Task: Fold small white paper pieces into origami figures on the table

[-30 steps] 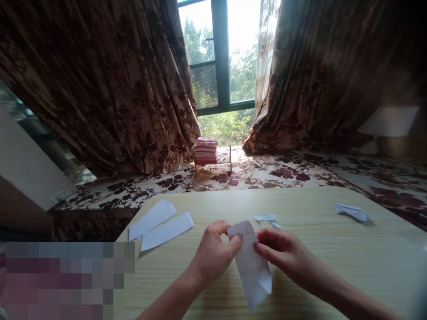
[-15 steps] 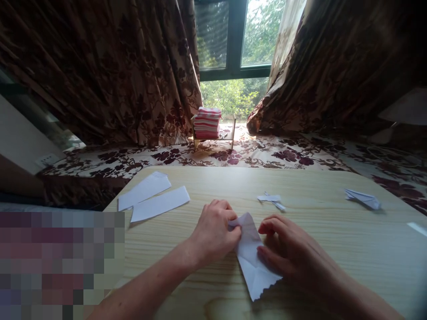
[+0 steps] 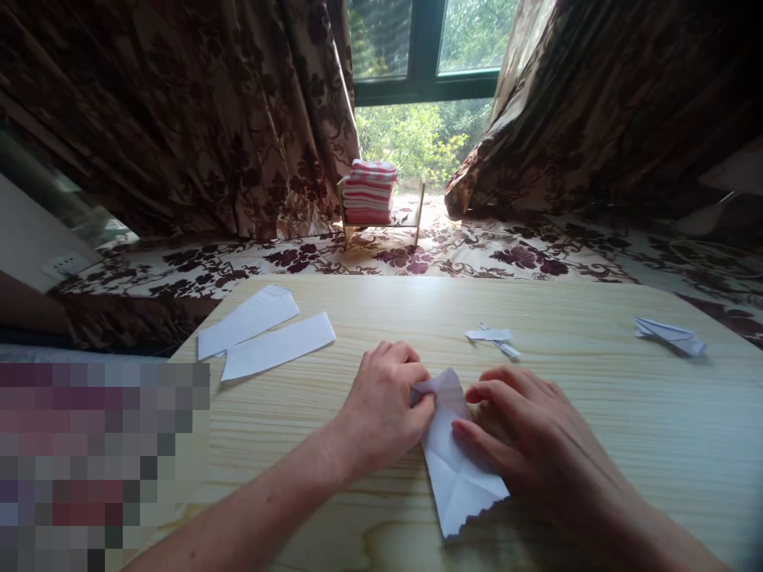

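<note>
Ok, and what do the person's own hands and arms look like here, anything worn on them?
The left hand and right hand are ungloved, with no ring, watch or bracelet showing, though parts of both are hidden. The left forearm and right forearm are bare as far as they show; no sleeve is in view.

- The left hand [image 3: 387,401] pinches the far end of the creased paper [image 3: 456,469].
- The right hand [image 3: 530,433], fingers parted, has its thumb over the creased paper's right side.
- Left of the creased paper, two strips [image 3: 280,345] lie on the table [image 3: 644,445].
- Beyond it: small scraps [image 3: 492,335].
- Farther right of it: a folded piece [image 3: 673,336].
- Well beyond it: stacked striped cloths [image 3: 369,195].
</note>
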`<state>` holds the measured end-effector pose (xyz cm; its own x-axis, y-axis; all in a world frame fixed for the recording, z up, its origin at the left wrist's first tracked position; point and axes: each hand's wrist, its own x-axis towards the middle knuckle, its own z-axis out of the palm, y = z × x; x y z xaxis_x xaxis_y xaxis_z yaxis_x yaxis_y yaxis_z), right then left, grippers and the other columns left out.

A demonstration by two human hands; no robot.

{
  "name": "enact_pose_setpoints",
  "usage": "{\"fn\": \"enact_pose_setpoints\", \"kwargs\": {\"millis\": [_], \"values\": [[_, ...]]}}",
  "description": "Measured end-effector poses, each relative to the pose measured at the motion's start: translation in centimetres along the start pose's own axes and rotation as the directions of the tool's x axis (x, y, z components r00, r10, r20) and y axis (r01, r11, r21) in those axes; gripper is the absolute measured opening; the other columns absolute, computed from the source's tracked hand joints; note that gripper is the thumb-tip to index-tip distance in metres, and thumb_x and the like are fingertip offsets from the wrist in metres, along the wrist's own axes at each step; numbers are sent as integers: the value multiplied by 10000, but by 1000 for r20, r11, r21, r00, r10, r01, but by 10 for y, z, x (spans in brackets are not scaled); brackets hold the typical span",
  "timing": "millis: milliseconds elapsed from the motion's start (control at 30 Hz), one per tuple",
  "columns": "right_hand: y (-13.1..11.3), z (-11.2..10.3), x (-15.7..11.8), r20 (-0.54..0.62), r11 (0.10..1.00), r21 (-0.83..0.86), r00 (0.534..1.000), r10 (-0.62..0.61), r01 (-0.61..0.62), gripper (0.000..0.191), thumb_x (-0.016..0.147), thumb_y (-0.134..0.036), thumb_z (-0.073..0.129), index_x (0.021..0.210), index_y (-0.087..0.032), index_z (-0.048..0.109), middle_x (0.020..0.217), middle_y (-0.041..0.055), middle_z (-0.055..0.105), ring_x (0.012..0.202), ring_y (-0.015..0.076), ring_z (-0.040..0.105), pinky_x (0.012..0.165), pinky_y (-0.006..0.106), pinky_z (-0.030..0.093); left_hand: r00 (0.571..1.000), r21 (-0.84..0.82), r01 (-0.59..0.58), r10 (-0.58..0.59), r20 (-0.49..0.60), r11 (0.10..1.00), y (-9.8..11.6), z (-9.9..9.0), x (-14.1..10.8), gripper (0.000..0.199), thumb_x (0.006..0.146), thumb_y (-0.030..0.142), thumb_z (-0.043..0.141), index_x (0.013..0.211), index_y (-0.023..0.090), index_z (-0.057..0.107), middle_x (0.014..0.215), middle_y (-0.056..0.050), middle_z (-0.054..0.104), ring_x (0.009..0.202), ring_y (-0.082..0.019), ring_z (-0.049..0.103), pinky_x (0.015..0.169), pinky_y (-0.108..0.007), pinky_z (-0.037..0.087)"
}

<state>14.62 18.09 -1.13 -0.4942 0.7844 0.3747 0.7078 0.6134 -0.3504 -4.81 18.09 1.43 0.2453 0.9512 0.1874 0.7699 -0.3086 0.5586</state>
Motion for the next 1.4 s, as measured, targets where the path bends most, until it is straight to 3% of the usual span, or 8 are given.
{"fn": "enact_pose_setpoints", "kwargs": {"millis": [67,167,233,333,433,533,1167,1400], "values": [[-2,-1,0,14,1000,23,1000,-14,14,114,849,-330,595,831,-220,568,884,43,580,778,222,545,709,392,392,1000,1,-3,3,-19,1000,1,-1,-2,81,733,108,609,752,181,639,891,-35,606,911,-214,523,843,-373,427],[-4,-1,1,16,999,31,1000,-9,8,129,856,-323,587,790,-215,561,872,44,574,776,218,535,705,384,385,988,90,-66,77,-132,994,8,-6,-12,225,752,116,610,971,168,629,986,-64,603,960,-232,514,856,-394,429],[-5,-2,1,25,1000,29,1000,1,-1,142,854,-318,589,768,-210,557,859,42,569,776,215,530,704,380,383,956,224,-156,205,-212,962,14,-10,-22,138,821,104,534,905,155,632,931,-73,605,912,-230,518,833,-401,421],[-5,-4,3,52,999,36,999,1,-3,148,848,-314,594,758,-203,556,834,40,562,774,213,528,698,376,387,933,296,-294,340,-118,909,20,-7,-35,210,872,100,458,749,168,614,772,-48,586,774,-204,505,725,-356,421],[-5,-5,3,69,998,69,998,-12,7,113,854,-294,575,790,-201,569,856,51,572,797,212,538,713,374,413,961,333,-260,275,1,906,18,1,-39,144,874,143,485,852,169,625,812,-52,605,789,-220,512,717,-370,428],[-5,-5,2,57,993,116,998,-25,19,73,858,-273,554,832,-210,583,886,61,586,818,207,550,732,363,444,968,347,-247,247,45,905,14,6,-38,133,876,176,502,914,172,629,854,-54,618,821,-231,521,752,-397,433],[0,-8,2,105,985,170,994,-17,-1,127,858,-228,541,956,-226,621,921,69,616,837,206,595,740,362,497,965,380,-253,261,33,890,13,10,-43,186,846,139,537,1015,145,614,895,-75,612,858,-251,523,812,-431,450],[-7,-21,8,-26,962,268,999,-38,43,144,880,-215,508,980,-226,611,803,41,611,721,168,602,643,286,506,964,367,-254,267,16,895,13,11,-43,184,856,140,517,1017,154,606,902,-76,608,862,-249,515,811,-427,437]]}}
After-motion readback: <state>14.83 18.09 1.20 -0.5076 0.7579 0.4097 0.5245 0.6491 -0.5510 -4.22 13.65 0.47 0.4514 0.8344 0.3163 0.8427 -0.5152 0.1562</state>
